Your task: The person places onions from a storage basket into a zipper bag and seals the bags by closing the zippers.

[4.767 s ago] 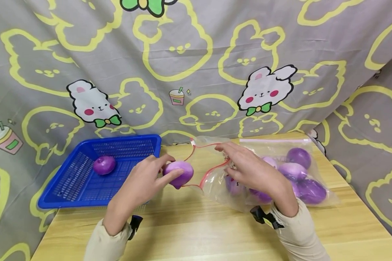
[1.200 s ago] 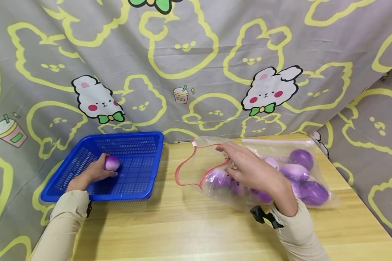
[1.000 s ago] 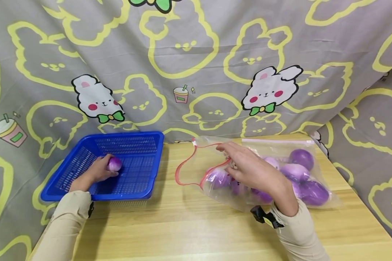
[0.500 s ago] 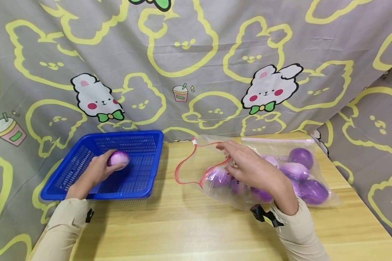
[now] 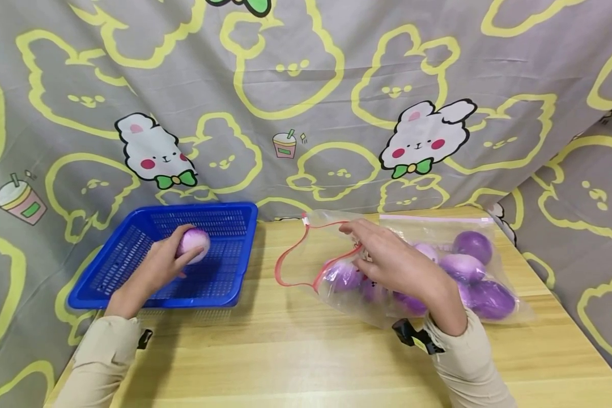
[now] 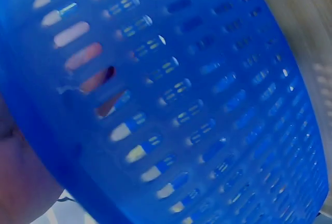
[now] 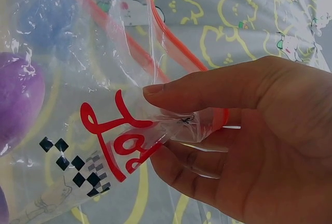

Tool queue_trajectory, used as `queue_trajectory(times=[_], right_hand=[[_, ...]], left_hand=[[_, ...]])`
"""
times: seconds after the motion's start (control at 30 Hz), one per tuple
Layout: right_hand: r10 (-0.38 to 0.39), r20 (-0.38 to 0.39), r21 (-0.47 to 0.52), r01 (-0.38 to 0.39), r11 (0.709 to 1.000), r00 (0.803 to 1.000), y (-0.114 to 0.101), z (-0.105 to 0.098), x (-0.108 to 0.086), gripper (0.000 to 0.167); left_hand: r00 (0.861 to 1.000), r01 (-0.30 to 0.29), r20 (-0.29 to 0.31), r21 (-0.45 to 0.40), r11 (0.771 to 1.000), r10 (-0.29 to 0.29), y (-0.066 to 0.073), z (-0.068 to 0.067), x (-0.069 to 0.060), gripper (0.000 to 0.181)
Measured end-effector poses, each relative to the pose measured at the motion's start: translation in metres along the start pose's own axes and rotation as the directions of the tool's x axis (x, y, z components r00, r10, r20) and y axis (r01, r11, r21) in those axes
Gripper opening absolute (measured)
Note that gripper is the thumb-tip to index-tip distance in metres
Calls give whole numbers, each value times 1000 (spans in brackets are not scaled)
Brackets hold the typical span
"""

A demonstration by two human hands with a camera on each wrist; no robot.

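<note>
My left hand [image 5: 158,263] grips a purple onion [image 5: 195,246] between thumb and fingers, just above the blue plastic basket [image 5: 155,306]. In the left wrist view, slotted basket wall [image 6: 155,99] fills most of the picture, and the onion is hidden. My right hand [image 5: 403,266] pinches the edge of a clear zip bag [image 5: 357,309] with a red closure, its mouth gaping leftward. Inside that bag, an onion [image 5: 341,276] lies near the opening, with others behind. Seen from the right wrist, thumb and fingers [image 7: 207,92] hold gathered plastic printed with red letters.
A second clear bag [image 5: 398,226] with a lilac closure lies at the right, holding several purple onions [image 5: 492,299]. Wooden tabletop [image 5: 285,357] lies in front of the basket and bags. Behind hangs a grey patterned curtain [image 5: 285,187].
Earlier my left hand held another onion at the bag's mouth; that onion now lies inside. The left hand has since gripped the basket's onion and lifted it slightly rightward. My right hand stays put.
</note>
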State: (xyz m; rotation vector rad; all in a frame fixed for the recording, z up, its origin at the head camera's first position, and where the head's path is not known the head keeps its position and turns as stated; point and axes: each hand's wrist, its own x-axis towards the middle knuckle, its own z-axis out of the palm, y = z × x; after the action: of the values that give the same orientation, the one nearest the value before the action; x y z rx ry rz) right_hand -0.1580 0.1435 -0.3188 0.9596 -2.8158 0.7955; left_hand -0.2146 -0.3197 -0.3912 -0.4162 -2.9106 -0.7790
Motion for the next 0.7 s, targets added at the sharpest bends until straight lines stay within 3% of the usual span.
queue_trajectory(times=[0.17,0.3,0.5,0.7], right_hand=[[-1,0,0,1,1000,1000,0,0,0,57],[5,4,1,-5,1000,1000,0,-1,0,57],[4,4,-4,-4,1000,1000,0,-1,0,57],[-3,-1,-4,3,1000,1000,0,-1,0,57]], left_hand=[[1000,-2,8,-53,999,2,10,1,0,54],[1000,-18,-26,-77,997,16,19,0,-1,55],[998,8,-62,-57,998,-12,35,-1,-3,62],[998,15,-66,-120,993,-23,48,-1,-2,67]])
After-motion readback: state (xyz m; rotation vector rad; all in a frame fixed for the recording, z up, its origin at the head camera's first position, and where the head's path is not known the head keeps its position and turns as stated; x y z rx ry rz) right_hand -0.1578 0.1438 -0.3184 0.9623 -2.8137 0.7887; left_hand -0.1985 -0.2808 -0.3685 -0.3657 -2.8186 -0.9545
